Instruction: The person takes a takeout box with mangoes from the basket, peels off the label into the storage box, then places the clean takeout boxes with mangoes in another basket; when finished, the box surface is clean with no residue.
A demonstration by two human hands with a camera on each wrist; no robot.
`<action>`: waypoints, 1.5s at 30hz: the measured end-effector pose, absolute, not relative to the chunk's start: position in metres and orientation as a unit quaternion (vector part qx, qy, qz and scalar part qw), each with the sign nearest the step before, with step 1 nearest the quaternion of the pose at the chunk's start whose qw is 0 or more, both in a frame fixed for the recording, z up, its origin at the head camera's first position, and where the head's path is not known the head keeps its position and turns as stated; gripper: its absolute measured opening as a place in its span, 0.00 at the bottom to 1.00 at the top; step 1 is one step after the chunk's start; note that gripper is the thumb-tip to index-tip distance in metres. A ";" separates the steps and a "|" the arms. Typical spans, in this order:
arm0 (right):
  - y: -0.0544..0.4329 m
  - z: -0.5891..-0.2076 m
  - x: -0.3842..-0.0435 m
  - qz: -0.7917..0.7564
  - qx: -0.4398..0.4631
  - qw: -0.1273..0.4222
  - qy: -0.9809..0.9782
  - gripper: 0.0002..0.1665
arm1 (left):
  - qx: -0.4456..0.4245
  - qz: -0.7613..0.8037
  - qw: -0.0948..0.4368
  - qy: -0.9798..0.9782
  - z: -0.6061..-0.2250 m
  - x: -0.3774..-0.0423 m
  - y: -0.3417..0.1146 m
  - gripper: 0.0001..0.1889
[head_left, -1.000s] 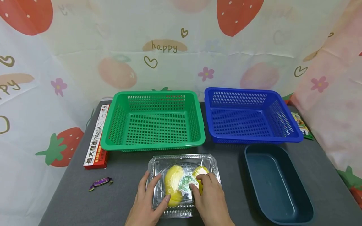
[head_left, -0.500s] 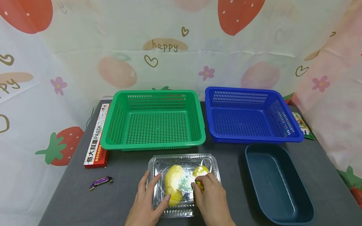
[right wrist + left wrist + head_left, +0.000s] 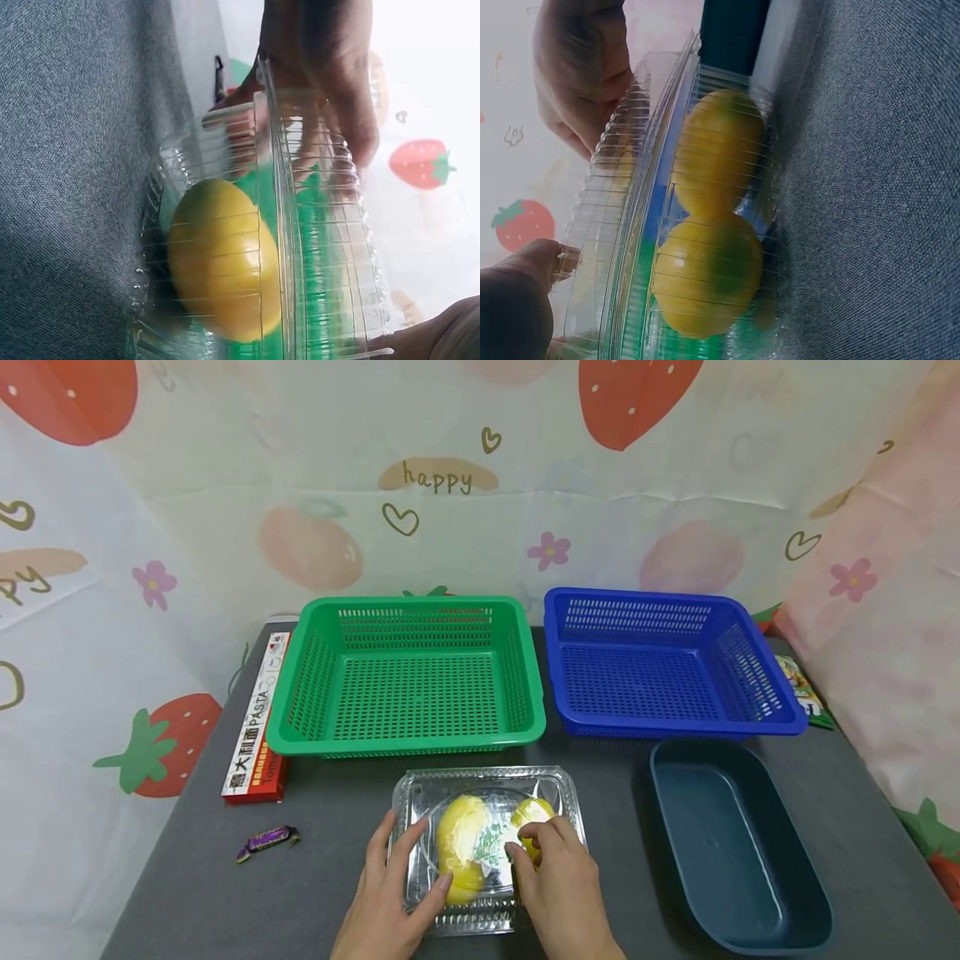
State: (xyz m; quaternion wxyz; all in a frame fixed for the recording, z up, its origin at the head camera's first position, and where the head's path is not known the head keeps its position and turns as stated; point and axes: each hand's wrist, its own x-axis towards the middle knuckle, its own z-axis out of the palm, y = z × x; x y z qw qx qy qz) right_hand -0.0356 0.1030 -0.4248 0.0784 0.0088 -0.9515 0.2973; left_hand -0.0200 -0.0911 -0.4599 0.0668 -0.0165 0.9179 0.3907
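A cloth backdrop printed with strawberries, hearts and the word "happy" rises behind a dark grey tabletop. Well ahead and to the left of the left hand stands a pasta box, with a purple-wrapped candy nearer on the same side; a green basket lies straight ahead. The left hand is spread, its fingers along the left side and lid of a clear plastic box. That box sits between the two hands, closed, with yellow fruit inside. The right hand bends thumb and forefinger together over the lid, beside a green-and-white patch that looks like a label; whether they pinch anything, I cannot tell. Ahead and right of it are a blue basket, a teal tray and, farthest right, a snack packet.

The thin plastic will probably flex, so the left hand does best to brace the side without pressing the lid, while the right works low, slowly and with the fingertips only.
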 end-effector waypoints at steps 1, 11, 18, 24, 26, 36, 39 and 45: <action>0.103 -0.425 -0.035 0.297 0.012 0.080 -0.952 0.08 | -0.017 0.391 0.066 0.918 -0.460 -0.019 -0.091 0.36; 0.101 -0.429 -0.035 0.291 0.030 0.111 -0.950 0.06 | -0.020 0.394 0.056 0.917 -0.463 -0.014 -0.092 0.36; 0.101 -0.429 -0.032 0.301 0.058 0.098 -0.947 0.05 | -0.027 0.398 0.055 0.915 -0.462 -0.012 -0.091 0.35; 0.107 -0.422 -0.040 0.298 0.145 0.091 -0.939 0.09 | -0.027 0.396 0.048 0.917 -0.459 -0.014 -0.091 0.34; 0.113 -0.413 -0.045 0.279 0.183 0.075 -0.940 0.11 | -0.028 0.394 0.051 0.917 -0.457 -0.014 -0.091 0.34; 0.129 -0.376 -0.086 0.120 0.398 -0.012 -0.909 0.13 | -0.030 0.386 0.058 0.920 -0.456 -0.017 -0.094 0.36; 0.124 -0.381 -0.098 0.124 0.440 -0.050 -0.888 0.13 | -0.024 0.387 0.056 0.920 -0.457 -0.018 -0.095 0.36; 0.121 -0.394 -0.113 0.151 0.468 -0.117 -0.863 0.11 | -0.014 0.393 0.050 0.918 -0.459 -0.020 -0.090 0.35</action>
